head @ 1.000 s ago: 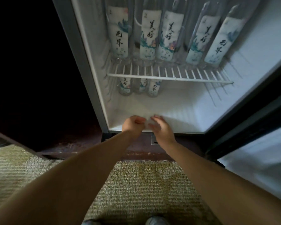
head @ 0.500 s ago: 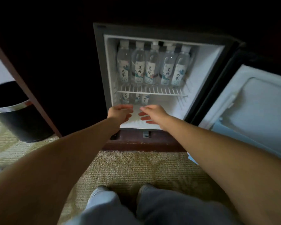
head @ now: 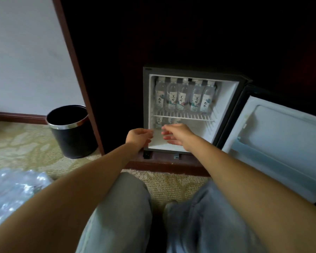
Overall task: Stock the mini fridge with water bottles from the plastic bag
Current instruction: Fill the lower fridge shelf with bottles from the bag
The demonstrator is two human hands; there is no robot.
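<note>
The mini fridge (head: 224,106) stands open inside a dark cabinet, its door (head: 281,143) swung out to the right. Several water bottles (head: 182,97) with white labels stand in a row on the wire shelf (head: 188,116). A few more bottles (head: 160,122) stand below, at the back left of the lower space. My left hand (head: 139,136) hovers at the fridge's lower left edge, fingers loosely curled, holding nothing. My right hand (head: 177,135) is in front of the lower compartment with fingers spread and empty. The plastic bag (head: 13,194) lies on the carpet at lower left.
A black waste bin (head: 71,132) with a chrome rim stands on the patterned carpet (head: 22,148) left of the cabinet. A dark wooden post (head: 78,75) separates the white wall from the cabinet. My knees in grey trousers (head: 120,212) fill the foreground.
The view has pulled back from the fridge, and both hands have come out of the lower compartment to its front edge. The plastic bag has come into view at lower left.
</note>
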